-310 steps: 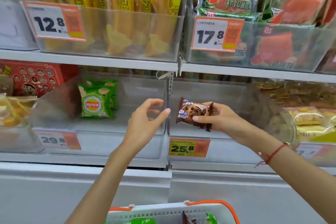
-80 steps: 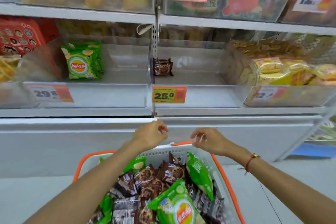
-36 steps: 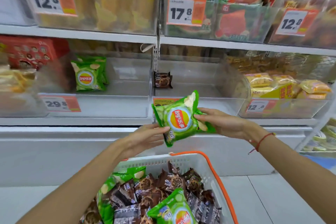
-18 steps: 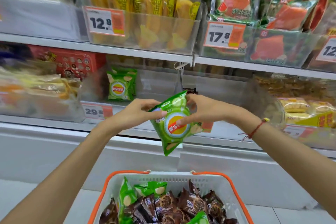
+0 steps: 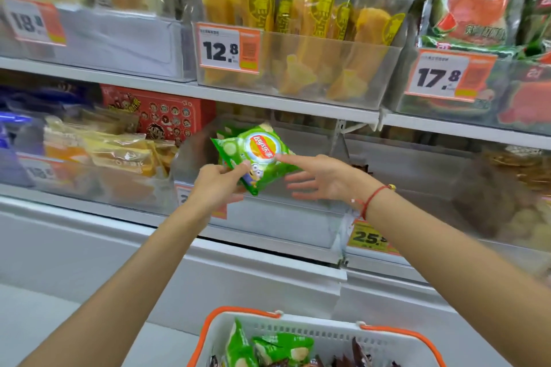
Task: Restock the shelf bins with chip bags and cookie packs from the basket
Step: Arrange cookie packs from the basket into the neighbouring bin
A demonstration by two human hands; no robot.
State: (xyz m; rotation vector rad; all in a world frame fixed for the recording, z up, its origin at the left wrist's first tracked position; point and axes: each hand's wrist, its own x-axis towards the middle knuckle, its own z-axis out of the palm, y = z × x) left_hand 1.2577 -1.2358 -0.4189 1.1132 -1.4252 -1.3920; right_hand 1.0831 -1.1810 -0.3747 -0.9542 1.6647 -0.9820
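Chip bag [image 5: 257, 155] before clear shelf bin [image 5: 286, 217]

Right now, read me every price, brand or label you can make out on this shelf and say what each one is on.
"12.8": price tag on the bin of yellow snack packs.
"17.8": price tag on the red-pack bin.
"18.": upper-left tag, last digit blurred.
"25.": yellow tag, partly hidden by the right arm.
"Lay's": logo on the green chip bag in the hands.
Chinese print on packs: too blurred to read.
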